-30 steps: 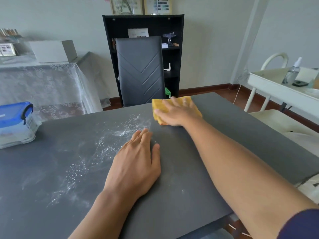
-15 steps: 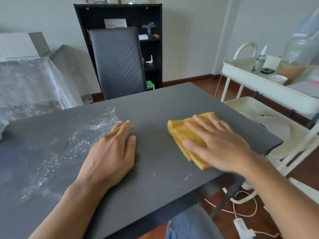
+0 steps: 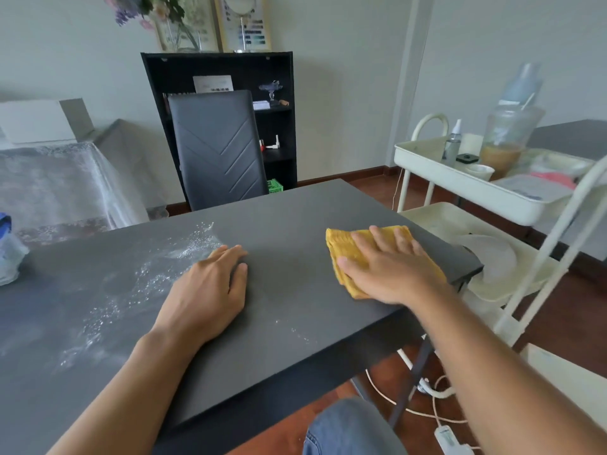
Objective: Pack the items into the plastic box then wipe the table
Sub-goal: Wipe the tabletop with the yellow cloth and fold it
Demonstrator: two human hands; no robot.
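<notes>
Head view shows a folded yellow cloth [image 3: 345,247], ribbed in texture and thick at its folded edges, lying flat on the dark grey table [image 3: 295,208] close to the table's right-hand end. Right hand [image 3: 391,270] lies palm down on top of the cloth with fingers straight and slightly spread, pressing it to the surface; the cloth shows beyond the fingertips and past the thumb side. Left hand [image 3: 207,293] rests flat on the bare table well to the left of the cloth, fingers straight and together, holding nothing. White powder [image 3: 147,277] is scattered just beyond and to the left of the left hand's fingertips. A blue-lidded plastic box [image 3: 8,247] sits far left of both hands, cut off by the picture's edge
</notes>
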